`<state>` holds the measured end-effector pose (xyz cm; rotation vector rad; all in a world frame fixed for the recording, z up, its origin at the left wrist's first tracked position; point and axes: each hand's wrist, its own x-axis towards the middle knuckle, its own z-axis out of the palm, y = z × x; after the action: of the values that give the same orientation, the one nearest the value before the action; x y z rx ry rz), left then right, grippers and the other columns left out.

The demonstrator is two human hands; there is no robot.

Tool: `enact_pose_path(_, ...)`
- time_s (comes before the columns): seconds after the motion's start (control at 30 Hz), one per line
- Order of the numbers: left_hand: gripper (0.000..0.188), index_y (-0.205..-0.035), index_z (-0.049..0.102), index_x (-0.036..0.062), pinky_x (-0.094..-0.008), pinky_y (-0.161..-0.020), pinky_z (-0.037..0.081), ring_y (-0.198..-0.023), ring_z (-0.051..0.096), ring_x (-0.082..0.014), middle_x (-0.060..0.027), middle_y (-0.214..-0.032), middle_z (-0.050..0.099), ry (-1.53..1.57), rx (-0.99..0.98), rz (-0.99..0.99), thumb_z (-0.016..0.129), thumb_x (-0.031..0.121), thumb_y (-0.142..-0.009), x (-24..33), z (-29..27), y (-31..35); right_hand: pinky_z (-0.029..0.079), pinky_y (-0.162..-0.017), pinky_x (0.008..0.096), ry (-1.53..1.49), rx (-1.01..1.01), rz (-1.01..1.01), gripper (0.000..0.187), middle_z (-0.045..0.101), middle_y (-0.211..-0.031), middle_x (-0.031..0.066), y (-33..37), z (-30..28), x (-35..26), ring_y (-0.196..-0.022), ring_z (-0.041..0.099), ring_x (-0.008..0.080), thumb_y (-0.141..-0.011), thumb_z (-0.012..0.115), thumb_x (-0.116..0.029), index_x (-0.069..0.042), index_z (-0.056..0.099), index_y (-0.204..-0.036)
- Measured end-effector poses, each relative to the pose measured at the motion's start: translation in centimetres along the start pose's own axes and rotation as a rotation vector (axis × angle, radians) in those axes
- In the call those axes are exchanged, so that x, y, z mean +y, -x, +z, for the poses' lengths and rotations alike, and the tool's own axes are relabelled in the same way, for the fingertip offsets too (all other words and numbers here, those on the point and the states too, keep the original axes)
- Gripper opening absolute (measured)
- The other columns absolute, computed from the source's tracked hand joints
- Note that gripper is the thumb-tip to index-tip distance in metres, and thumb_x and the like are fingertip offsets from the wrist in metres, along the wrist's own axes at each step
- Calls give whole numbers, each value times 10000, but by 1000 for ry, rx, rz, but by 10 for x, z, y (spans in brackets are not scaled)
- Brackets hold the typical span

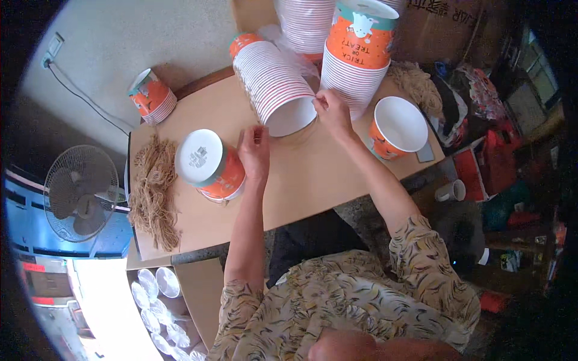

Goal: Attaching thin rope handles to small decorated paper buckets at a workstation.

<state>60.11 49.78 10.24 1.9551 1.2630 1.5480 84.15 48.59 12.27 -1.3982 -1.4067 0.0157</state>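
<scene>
Patterned shirt (349,295), right hand (335,114), lettered tub (361,43)

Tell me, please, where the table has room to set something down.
The table is bare between the left forearm and right forearm, in front of the lying stack, and between that stack and the small stack. Crowded: the left, with twine and an upturned tub; the right, with the tall stack and open tub.

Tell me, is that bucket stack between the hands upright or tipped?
Tipped: the bucket stack lies sideways, its rims lined up along the table.
</scene>
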Motion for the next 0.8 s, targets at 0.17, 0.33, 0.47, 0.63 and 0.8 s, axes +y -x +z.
enact_pose_path(0.17,168,-959,649,8,-370,-705,546,-775,669,-244,-124,-877,649,-16,-44,-59,770,87,-874,9,6,-4,488,-683,441,-2,-22,24,165,601,-821,126,-3,-2,7,-754,625,317,-836,735,-69,-20,594,-905)
enact_pose_path(0.33,174,-958,649,12,-371,-681,546,-753,675,-247,-119,-865,664,-45,-47,-66,774,87,-862,13,8,-7,481,-652,449,49,-49,-48,179,595,-782,156,-5,-5,8,-730,621,356,-840,723,-82,-20,557,-867)
enact_pose_path(0.47,197,-927,641,19,-411,-672,548,-753,685,-304,-131,-846,674,-105,-76,-18,790,100,-829,17,8,-9,479,-653,467,7,-78,-31,174,598,-765,181,-6,-11,6,-728,625,380,-845,695,-76,-12,534,-845)
enact_pose_path(0.63,270,-955,618,33,-465,-762,541,-864,656,-372,-152,-968,660,-269,-117,-5,808,145,-799,29,6,-3,461,-604,456,120,-172,77,195,595,-699,174,0,-28,-3,-643,612,347,-809,690,-98,-6,520,-839)
enact_pose_path(0.8,415,-1107,590,39,-478,-835,520,-959,623,-388,-172,-1060,623,-278,-125,23,822,177,-791,39,-7,11,453,-582,443,138,-191,88,208,570,-672,166,19,-52,-32,-610,582,330,-810,686,-97,-4,500,-821)
